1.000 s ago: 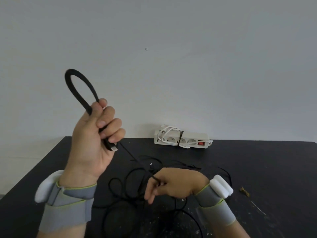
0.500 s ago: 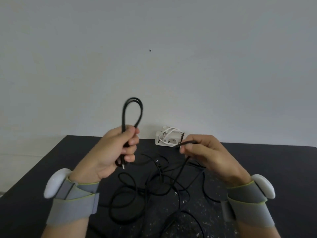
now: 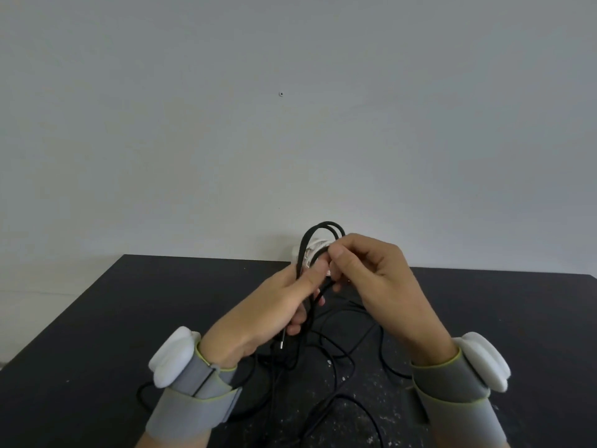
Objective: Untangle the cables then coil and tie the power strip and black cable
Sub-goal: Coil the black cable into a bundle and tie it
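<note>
Coiling the black cable (image 3: 318, 231), with the power strip (image 3: 307, 253) waiting near the far edge of the surface (image 3: 113, 318), mostly hidden behind the hands. Left hand (image 3: 274, 315) closed around the gathered strands, two loops standing upright above the fist, long axis roughly vertical, metal plug tip (image 3: 281, 345) pointing down toward the near edge. Right hand (image 3: 381, 286) pinched narrow on the strand at the top of the loops, feeding it against the left thumb. Rest of the cable lying loose and overlapping on the surface below, toward the near edge. Next, probably: drawing more slack up from that pile, laying another loop into the left fist at matching size, watching for snags where strands cross.
</note>
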The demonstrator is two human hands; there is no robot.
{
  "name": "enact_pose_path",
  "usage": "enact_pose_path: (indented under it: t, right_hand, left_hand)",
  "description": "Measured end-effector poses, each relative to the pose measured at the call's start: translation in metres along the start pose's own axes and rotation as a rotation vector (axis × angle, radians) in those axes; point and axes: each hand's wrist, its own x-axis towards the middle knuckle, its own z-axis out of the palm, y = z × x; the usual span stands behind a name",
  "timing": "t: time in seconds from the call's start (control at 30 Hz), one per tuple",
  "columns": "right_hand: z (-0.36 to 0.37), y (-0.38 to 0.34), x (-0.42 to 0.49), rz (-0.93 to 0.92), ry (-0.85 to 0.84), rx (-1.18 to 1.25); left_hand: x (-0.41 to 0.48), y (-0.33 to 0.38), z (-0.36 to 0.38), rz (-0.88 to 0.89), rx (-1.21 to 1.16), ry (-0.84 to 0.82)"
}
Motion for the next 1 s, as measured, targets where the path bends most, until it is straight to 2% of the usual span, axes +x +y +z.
enact_pose_path:
  t: [0.13, 0.3, 0.4, 0.47, 0.57, 0.63, 0.73, 0.8, 0.87, 0.93, 1.0]
  right_hand:
    - [0.001, -0.001, 0.0, -0.024, 0.209, -0.007]
    - [0.006, -0.001, 0.001, -0.074, 0.353, -0.122]
    - [0.009, 0.002, 0.002, -0.048, 0.44, -0.218]
    - [0.009, 0.006, 0.002, -0.014, 0.445, -0.089]
    - [0.014, 0.005, 0.003, 0.029, 0.331, 0.175]
    - [0.02, 0.005, 0.002, 0.015, 0.266, 0.219]
    - [0.024, 0.007, 0.001, -0.029, 0.193, 0.201]
    - [0.024, 0.012, 0.002, -0.028, 0.167, 0.161]
    - [0.025, 0.018, 0.004, 0.078, 0.113, 0.297]
    - [0.022, 0.026, 0.007, 0.215, -0.083, 0.467]
    - [0.015, 0.033, 0.005, 0.364, -0.4, 0.294]
  left_hand:
    - [0.001, -0.003, -0.003, 0.096, 0.215, -0.05]
    - [-0.003, -0.001, -0.005, 0.167, 0.399, -0.151]
    - [-0.003, 0.001, -0.004, 0.208, 0.402, -0.157]
    - [-0.004, 0.0, -0.002, 0.218, 0.349, -0.162]
    - [-0.005, 0.0, 0.004, 0.21, 0.283, -0.215]
    - [-0.005, -0.001, 0.008, 0.178, 0.203, -0.224]
    - [-0.005, 0.0, 0.011, 0.084, -0.052, -0.255]
    - [-0.004, 0.001, 0.01, 0.074, -0.205, -0.221]
    - [-0.001, 0.003, 0.007, 0.11, -0.356, -0.116]
    - [0.002, 0.006, -0.001, 0.195, -0.52, 0.02]
    - [0.002, 0.011, -0.015, 0.289, -0.635, 0.133]
